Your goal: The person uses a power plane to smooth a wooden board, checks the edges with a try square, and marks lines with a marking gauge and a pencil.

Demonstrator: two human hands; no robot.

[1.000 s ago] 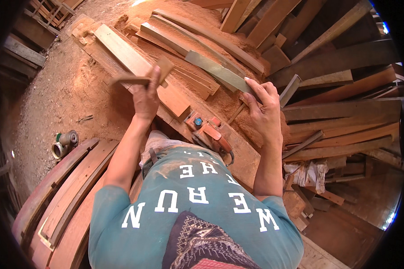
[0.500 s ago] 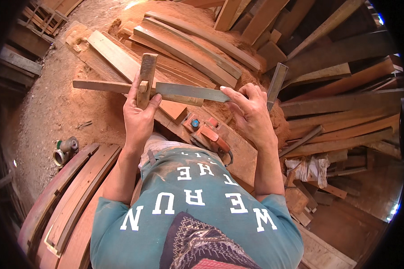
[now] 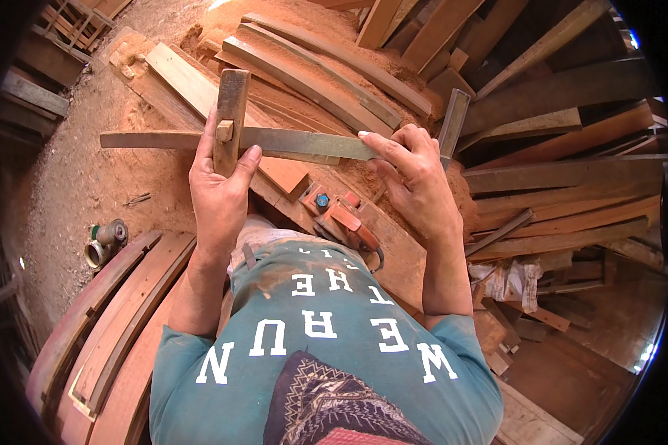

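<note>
My left hand point(image 3: 219, 196) is closed around a wooden marking gauge point(image 3: 231, 96). Its upright head has a small light wedge, and a long thin beam runs through it to the left and right. A try square point(image 3: 304, 142) lies along the beam, its grey metal blade reaching the gauge head by my left thumb. My right hand point(image 3: 416, 178) pinches the blade toward its right end. The square's stock point(image 3: 454, 122) shows just beyond my right fingers. Part of the beam is hidden behind the blade.
Below my hands, an orange power tool point(image 3: 345, 219) rests on a wooden board point(image 3: 393, 256). Sawdust-covered planks point(image 3: 312, 78) lie ahead. Lumber is stacked at right point(image 3: 564, 178). Curved wooden pieces point(image 3: 119, 304) stand at lower left, near a metal cylindrical part point(image 3: 111, 233).
Both hands have lifted slightly away from my body, with the gauge and square. The gauge has shifted left and its head stands more upright; the blade still meets it.
</note>
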